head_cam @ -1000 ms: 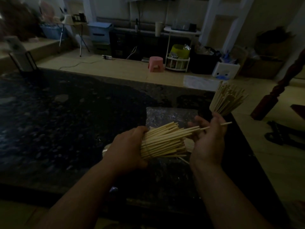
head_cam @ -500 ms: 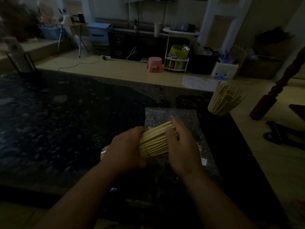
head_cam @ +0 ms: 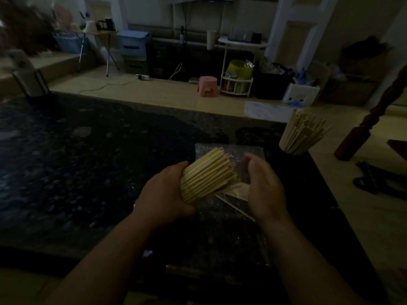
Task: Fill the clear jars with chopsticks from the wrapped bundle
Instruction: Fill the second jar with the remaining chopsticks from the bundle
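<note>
My left hand (head_cam: 164,194) grips a thick bundle of pale wooden chopsticks (head_cam: 208,175) by its near end, tips pointing up and away. To the bundle's right is my right hand (head_cam: 263,186), fingers loosely curved beside the far ends, holding nothing that I can see. Under both hands lies a clear plastic wrapper (head_cam: 233,150) on the dark stone counter (head_cam: 88,172). A few loose chopsticks (head_cam: 233,205) lie on the wrapper. At the counter's right corner a clear jar (head_cam: 294,148) stands packed with chopsticks (head_cam: 306,130) fanning upward.
The counter's far edge meets a tiled floor with a pink stool (head_cam: 207,85), a white rack (head_cam: 236,83) and boxes. A dark red wooden post (head_cam: 356,142) stands right of the jar. A black stand (head_cam: 33,84) sits at the counter's far left corner.
My right hand was over the bundle, covering its far part; it has come off to the right side. The bundle has tilted upward in my left hand.
</note>
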A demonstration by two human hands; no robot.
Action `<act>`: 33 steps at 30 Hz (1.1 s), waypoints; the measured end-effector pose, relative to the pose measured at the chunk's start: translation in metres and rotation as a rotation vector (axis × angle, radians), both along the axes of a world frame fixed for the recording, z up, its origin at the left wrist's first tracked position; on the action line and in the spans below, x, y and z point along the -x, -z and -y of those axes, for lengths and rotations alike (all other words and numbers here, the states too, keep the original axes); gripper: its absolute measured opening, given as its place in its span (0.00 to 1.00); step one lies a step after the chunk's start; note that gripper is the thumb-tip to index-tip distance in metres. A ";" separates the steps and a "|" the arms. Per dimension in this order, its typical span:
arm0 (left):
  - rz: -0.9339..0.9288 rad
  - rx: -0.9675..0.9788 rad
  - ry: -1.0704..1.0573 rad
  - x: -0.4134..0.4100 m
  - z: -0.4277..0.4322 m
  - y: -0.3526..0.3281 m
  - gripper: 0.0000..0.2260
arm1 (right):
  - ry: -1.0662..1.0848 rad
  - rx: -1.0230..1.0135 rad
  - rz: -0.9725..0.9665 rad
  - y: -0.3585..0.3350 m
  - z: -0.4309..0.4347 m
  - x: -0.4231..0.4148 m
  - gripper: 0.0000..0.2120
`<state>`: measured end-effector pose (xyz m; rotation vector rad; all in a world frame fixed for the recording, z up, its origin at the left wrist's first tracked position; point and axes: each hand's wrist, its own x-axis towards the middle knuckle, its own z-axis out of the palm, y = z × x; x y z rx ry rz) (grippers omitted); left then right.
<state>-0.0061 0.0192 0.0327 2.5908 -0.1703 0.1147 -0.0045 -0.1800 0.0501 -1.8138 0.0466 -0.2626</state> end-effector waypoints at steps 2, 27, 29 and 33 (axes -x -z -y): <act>0.008 0.075 -0.040 -0.001 -0.002 -0.001 0.43 | 0.019 0.088 -0.081 0.003 0.010 -0.006 0.11; 0.044 0.343 -0.161 -0.007 -0.008 -0.006 0.40 | -0.212 0.976 -0.411 0.114 0.009 -0.013 0.29; 0.047 0.345 -0.156 -0.008 -0.007 -0.006 0.40 | -0.161 1.000 -0.391 0.119 0.007 -0.018 0.27; 0.042 0.347 -0.159 -0.011 -0.006 -0.005 0.40 | -0.094 1.098 -0.311 0.117 0.005 -0.035 0.24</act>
